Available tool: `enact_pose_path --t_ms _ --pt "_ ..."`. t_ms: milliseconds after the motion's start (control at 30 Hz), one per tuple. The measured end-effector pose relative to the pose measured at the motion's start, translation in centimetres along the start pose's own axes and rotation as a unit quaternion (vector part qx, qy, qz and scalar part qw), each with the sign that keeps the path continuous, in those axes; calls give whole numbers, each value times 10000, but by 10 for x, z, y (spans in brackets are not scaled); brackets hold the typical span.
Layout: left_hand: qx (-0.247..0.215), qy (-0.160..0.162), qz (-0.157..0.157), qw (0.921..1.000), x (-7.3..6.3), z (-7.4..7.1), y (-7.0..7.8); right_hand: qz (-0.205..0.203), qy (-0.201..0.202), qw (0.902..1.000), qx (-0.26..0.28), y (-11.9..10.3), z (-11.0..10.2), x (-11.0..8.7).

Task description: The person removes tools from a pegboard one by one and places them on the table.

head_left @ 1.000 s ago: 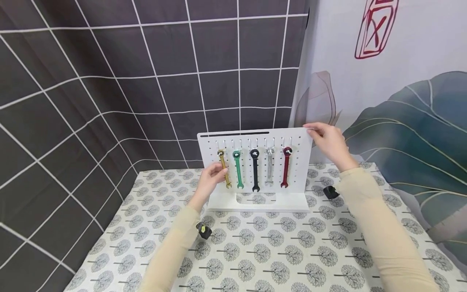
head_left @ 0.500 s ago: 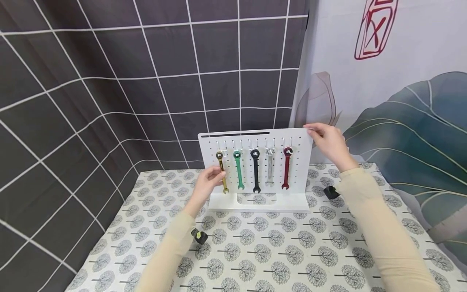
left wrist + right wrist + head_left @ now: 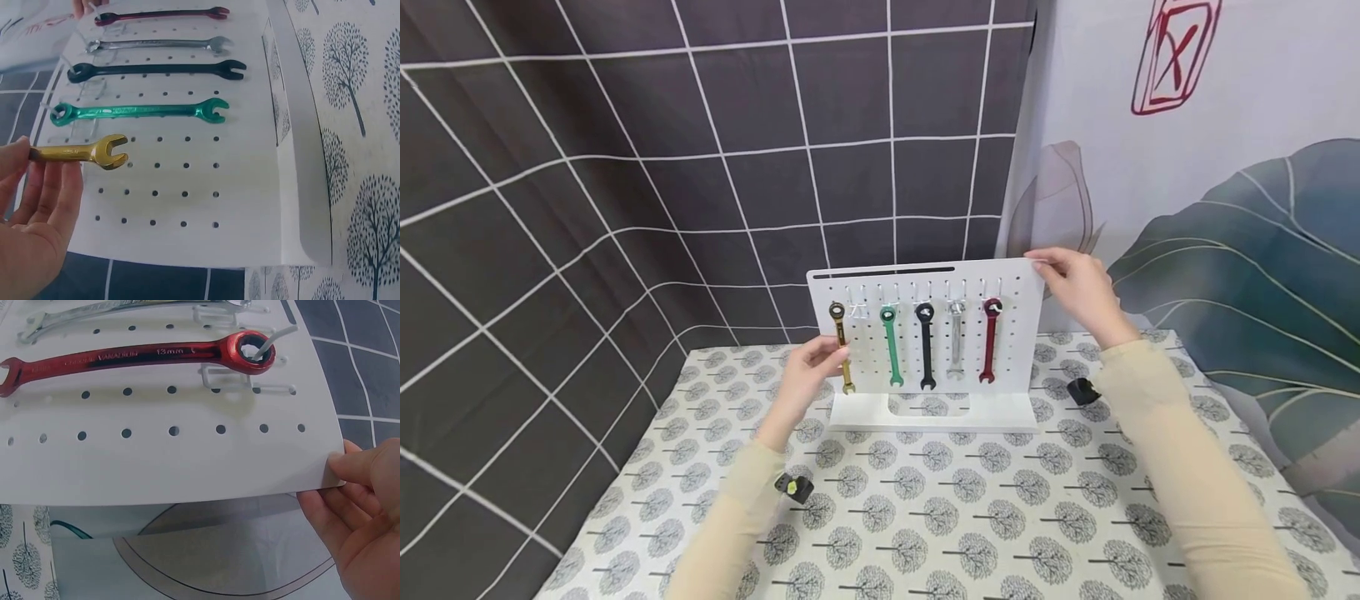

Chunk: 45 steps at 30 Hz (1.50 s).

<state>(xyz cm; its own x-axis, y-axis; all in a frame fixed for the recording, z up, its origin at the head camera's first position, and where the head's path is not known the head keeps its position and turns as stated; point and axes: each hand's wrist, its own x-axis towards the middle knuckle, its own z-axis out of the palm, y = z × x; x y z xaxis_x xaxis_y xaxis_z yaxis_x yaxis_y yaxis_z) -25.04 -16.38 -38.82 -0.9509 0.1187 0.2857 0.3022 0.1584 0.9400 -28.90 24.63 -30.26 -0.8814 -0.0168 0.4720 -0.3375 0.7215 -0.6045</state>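
Note:
My left hand (image 3: 808, 375) pinches a gold combination wrench (image 3: 81, 153) by its shaft, ring end up, in front of the left side of a white pegboard (image 3: 868, 375). The wrench is off its hook (image 3: 858, 310), which shows bare beside it. My right hand (image 3: 1078, 292) grips the board's top right corner between thumb and fingers, as the right wrist view shows. Still hanging on hooks are a green wrench (image 3: 892, 350), a black wrench (image 3: 926, 350), a silver wrench (image 3: 955, 346) and a red wrench (image 3: 137, 356) marked 13mm.
The pegboard stands upright on a white base (image 3: 1000, 412) with a cutout. Beneath it lies a tree-print tablecloth (image 3: 940, 500). A dark gridded curtain (image 3: 737, 192) hangs behind and to the left, and a printed white backdrop (image 3: 1105, 192) is at the right.
My left hand has taken the gold wrench off its hook and moved it left, away from the green wrench. My right hand has stayed on the board's corner.

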Motion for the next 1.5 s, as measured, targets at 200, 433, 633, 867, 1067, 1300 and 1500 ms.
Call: enact_pose_path --t_ms 200,433,633,867,1067,1300,1500 --pt "27 265 0 9996 -4 -19 -3 -95 22 9999 -34 -2 1 2" --pt "313 575 -131 9978 -9 -46 -1 -72 19 10000 -37 -2 -2 3" --pt "409 751 -270 9960 -13 -63 3 -61 11 10000 -14 -1 -3 3" --pt "738 697 -657 9927 -14 -71 -6 -69 12 10000 14 0 -2 3" --pt "1055 587 -1236 9850 -14 -74 -22 -75 21 10000 25 0 -2 2" --pt "1147 398 -1607 9795 -12 -71 -40 -67 26 10000 36 1 -1 1" --pt "1489 182 -1833 9716 -14 -67 -52 -43 -18 10000 42 1 -1 1"
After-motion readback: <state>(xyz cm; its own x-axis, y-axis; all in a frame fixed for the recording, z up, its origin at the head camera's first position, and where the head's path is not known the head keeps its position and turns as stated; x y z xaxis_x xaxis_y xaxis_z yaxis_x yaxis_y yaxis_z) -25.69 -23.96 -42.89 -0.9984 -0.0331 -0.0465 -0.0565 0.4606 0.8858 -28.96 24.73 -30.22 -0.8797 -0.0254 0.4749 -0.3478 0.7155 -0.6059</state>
